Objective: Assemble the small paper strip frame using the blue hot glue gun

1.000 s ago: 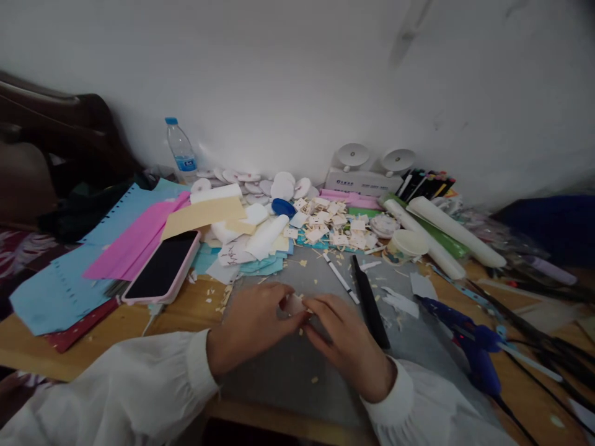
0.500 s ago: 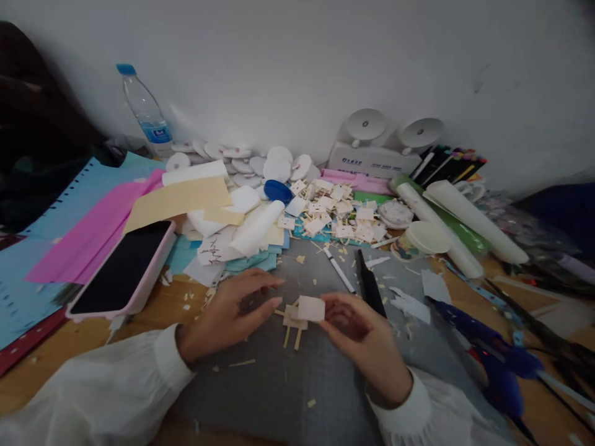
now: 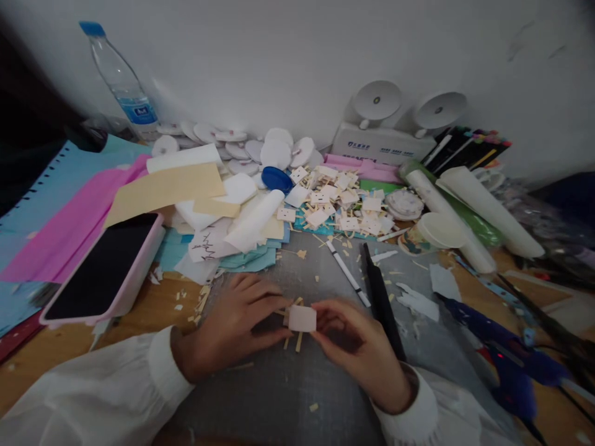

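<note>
A small pale rectangular card (image 3: 302, 319) lies over a little figure with thin stick limbs (image 3: 299, 342), low over the grey mat (image 3: 260, 396). My right hand (image 3: 360, 347) pinches the card's right edge between thumb and forefinger. From the left, my left hand (image 3: 244, 325) has its thumb and forefinger around the figure's left side, at the edge of the card. Most of the figure's body is hidden under the card; only limbs and a strip at the left show.
Many similar little figures (image 3: 348, 223) are heaped behind the mat. A phone (image 3: 106, 266) and coloured papers lie left. A white pen (image 3: 348, 273), a black tool (image 3: 382, 297), a paper cup (image 3: 439, 232) and a blue glue gun (image 3: 506, 359) are right.
My right hand has moved the card slightly left, over the figure's body. My left hand has come in to the figure and its fingers have closed. The view has shifted a little.
</note>
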The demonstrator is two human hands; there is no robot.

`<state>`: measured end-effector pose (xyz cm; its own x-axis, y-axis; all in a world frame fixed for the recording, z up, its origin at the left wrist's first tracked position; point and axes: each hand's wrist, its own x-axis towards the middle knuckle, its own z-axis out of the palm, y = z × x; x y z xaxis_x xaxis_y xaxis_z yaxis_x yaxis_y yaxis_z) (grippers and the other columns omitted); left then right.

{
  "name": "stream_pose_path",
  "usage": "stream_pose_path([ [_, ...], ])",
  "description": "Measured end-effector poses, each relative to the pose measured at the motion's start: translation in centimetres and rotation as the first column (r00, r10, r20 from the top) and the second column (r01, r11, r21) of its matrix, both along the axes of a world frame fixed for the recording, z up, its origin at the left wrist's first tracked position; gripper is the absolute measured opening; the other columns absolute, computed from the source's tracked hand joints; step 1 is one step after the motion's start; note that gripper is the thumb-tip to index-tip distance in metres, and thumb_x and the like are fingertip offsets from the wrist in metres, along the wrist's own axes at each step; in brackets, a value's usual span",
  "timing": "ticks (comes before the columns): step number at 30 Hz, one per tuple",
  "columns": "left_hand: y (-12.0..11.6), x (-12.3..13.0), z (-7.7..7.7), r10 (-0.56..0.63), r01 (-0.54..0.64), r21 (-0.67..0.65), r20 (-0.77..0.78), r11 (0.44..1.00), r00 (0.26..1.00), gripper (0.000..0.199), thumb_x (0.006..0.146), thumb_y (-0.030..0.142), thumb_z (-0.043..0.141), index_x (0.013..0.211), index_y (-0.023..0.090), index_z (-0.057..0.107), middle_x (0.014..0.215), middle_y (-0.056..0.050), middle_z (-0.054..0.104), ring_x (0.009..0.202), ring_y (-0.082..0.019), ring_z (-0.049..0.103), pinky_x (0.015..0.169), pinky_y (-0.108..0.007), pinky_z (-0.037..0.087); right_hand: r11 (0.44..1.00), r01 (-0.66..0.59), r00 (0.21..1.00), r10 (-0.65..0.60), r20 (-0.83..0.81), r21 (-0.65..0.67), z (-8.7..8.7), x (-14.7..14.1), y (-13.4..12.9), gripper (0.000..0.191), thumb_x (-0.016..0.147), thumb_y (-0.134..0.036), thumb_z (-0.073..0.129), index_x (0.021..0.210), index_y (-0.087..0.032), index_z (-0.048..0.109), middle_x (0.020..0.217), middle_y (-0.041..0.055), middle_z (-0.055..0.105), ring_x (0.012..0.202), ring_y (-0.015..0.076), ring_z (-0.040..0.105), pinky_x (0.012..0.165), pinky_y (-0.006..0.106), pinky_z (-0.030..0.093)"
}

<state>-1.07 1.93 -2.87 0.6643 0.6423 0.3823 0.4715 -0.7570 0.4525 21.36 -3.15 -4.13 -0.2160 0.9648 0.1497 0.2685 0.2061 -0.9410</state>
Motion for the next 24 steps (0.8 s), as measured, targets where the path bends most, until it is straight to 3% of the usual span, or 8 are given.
stream_pose_path([
  [10,0.0,0.1,-0.3,-0.027,0.027,-0.063,0.004,0.998,1.000,0.024,0.079,0.020,0.068,0.103,0.019,0.062,0.097,-0.002,0.066,0.087,-0.019,0.057,0.079,-0.034,0.035,0.988,-0.068,0.967,0.032,0.252,0.138,0.1,0.3,0.2,0.031,0.078,-0.005,0.064,0.105,-0.021,0.058,0.095,0.0045,0.062,0.084,0.0161,0.060,0.073,0.028,0.051],
  [24,-0.2,0.3,-0.3,-0.006,-0.004,-0.141,-0.071,0.990,0.997,0.024,0.079,0.020,0.067,0.102,0.020,0.062,0.100,-0.003,0.065,0.093,-0.021,0.057,0.083,-0.037,0.035,0.984,-0.094,0.943,0.038,0.331,0.154,-0.7,0.1,0.4,0.028,0.081,-0.007,0.063,0.105,-0.021,0.056,0.097,0.0059,0.058,0.092,0.0199,0.055,0.078,0.032,0.048],
])
